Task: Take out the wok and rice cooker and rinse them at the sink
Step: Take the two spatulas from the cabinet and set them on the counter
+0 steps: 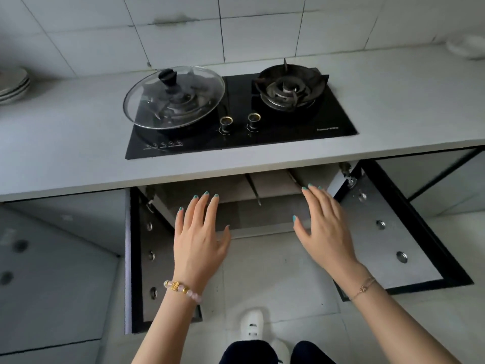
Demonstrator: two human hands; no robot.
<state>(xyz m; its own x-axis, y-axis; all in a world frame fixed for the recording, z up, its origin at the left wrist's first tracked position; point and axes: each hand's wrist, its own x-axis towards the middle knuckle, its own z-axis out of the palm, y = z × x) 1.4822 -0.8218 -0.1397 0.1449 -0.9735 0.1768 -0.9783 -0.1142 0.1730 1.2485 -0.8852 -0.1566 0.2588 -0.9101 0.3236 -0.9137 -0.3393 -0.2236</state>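
Note:
The cabinet under the stove stands open, its left door [139,258] and right door [388,232] swung out toward me. My left hand [199,237] and my right hand [325,227] reach side by side toward the opening, fingers straight and spread, holding nothing. Inside the cabinet I see only a bare grey shelf [262,214] and panels; no wok or rice cooker shows. A glass lid with a black knob [173,97] lies over the left burner of the black gas hob [328,127].
The right burner [287,89] is bare. Two stove knobs [238,122] sit at the hob's front. Stacked plates [13,85] rest at the counter's far left, a white dish [467,47] at far right. My white shoe [252,324] is on the tiled floor below.

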